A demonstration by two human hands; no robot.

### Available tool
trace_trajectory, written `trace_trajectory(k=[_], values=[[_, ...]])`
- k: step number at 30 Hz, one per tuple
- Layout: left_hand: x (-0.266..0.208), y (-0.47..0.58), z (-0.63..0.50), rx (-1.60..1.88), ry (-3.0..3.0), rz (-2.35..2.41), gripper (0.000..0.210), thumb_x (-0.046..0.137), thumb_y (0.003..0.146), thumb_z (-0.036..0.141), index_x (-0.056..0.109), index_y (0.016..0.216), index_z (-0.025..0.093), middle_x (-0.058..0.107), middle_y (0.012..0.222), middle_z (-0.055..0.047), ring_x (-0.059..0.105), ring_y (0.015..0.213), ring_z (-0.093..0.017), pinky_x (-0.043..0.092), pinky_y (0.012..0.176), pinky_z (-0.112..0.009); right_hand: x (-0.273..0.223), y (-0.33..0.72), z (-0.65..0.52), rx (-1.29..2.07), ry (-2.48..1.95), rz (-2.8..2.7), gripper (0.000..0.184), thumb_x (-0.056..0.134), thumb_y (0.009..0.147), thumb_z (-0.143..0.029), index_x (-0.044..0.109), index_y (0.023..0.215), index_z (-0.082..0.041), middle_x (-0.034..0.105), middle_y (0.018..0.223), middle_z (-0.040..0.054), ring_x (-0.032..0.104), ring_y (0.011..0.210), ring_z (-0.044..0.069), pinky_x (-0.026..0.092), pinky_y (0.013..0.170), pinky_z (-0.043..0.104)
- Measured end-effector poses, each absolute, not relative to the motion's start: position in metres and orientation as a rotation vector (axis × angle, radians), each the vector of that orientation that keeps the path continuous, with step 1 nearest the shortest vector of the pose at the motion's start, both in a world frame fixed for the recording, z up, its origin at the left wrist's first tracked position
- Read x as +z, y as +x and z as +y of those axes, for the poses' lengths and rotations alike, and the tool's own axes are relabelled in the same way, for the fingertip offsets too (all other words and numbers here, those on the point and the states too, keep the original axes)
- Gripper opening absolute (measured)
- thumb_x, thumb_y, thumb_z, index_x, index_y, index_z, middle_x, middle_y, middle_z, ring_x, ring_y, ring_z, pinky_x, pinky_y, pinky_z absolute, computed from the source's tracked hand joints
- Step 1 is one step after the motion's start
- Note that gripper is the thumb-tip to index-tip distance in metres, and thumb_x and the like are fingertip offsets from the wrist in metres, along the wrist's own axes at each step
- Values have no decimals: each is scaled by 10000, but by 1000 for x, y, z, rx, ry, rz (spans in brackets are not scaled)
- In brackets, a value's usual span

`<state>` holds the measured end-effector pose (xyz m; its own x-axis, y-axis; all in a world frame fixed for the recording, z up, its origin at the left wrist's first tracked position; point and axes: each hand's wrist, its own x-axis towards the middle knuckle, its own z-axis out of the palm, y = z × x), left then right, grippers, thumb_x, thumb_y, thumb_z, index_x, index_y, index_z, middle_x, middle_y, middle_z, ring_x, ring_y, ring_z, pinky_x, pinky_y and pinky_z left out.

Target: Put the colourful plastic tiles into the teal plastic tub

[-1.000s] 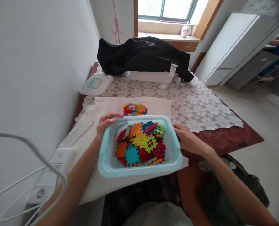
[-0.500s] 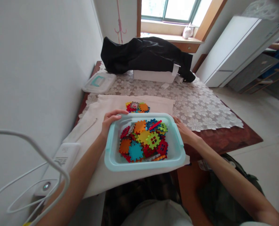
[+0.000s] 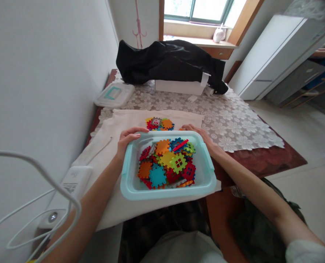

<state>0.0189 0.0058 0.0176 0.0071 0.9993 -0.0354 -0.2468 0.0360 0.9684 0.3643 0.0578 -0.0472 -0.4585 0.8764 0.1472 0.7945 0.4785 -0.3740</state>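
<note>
A pale blue plastic bin (image 3: pixel 129 195) is in front of me, at the near edge of the cloth-covered table. In it lie several notched plastic building tiles, among them a blue tile (image 3: pixel 158 176), a green window tile (image 3: pixel 178 163) and an orange tile (image 3: pixel 162 147). My left hand (image 3: pixel 126 140) is closed on the bin's far left corner, thumb along the rim. My right hand (image 3: pixel 199 136) reaches behind the far right corner, an orange piece showing at its fingertips; the rim hides part of the fingers. Just beyond the bin, a pile of tiles (image 3: pixel 160 124) lies on the white cloth.
A clear lid (image 3: pixel 115 95) with a teal handle lies at the back left. Black fabric (image 3: pixel 170 62) covers a white box (image 3: pixel 178 87) at the back. At the left are a white power strip (image 3: pixel 76 182) and looping cable (image 3: pixel 41 166). A person's blue clothing shows far right.
My right hand has moved from the bin's right side to beyond its far right corner, and an orange piece now shows at its fingertips. My left hand and the bin stay nearly still.
</note>
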Motion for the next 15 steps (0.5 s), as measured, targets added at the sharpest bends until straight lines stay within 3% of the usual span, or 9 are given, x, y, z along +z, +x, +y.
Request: trace_trajectory(k=[4, 6, 9, 13, 15], values=[[18, 19, 5, 1283, 1032, 1055, 274, 812, 638, 341, 890, 841, 175, 836, 827, -95, 734, 677, -221, 574, 645, -296, -48, 350, 92, 500, -1390, -2096, 354, 739, 1003, -491, 812, 1177, -193, 825, 1180, 130, 743, 1006, 269, 555, 872, 363], [18, 18, 5, 1283, 1050, 1066, 269, 808, 645, 340, 891, 840, 174, 837, 835, -97, 733, 686, -218, 564, 637, -287, -39, 347, 104, 651, -1259, -1799, 504, 786, 948, -675, 824, 1109, -198, 816, 1026, 85, 678, 831, 205, 519, 747, 321], [18, 17, 6, 1295, 1055, 1082, 264, 804, 643, 341, 899, 825, 175, 840, 841, -97, 720, 692, -211, 537, 607, -271, -6, 346, 103, 921, -930, -1602, 730, 776, 868, -892, 855, 1162, -228, 773, 879, 26, 517, 621, 131, 367, 563, 276], [19, 18, 6, 1292, 1061, 1106, 236, 797, 638, 340, 900, 794, 196, 827, 803, -86, 709, 702, -217, 540, 608, -273, 39, 341, 81, 1082, -556, -1963, 718, 801, 863, -897, 929, 1067, -220, 843, 963, 79, 600, 699, 152, 418, 625, 303], [19, 18, 5, 1295, 1072, 1110, 205, 798, 649, 345, 885, 771, 205, 829, 813, -87, 713, 714, -220, 549, 617, -276, 43, 337, 75, 1125, -534, -1980, 722, 745, 915, -896, 934, 1032, -209, 844, 942, 87, 558, 662, 138, 391, 604, 305]])
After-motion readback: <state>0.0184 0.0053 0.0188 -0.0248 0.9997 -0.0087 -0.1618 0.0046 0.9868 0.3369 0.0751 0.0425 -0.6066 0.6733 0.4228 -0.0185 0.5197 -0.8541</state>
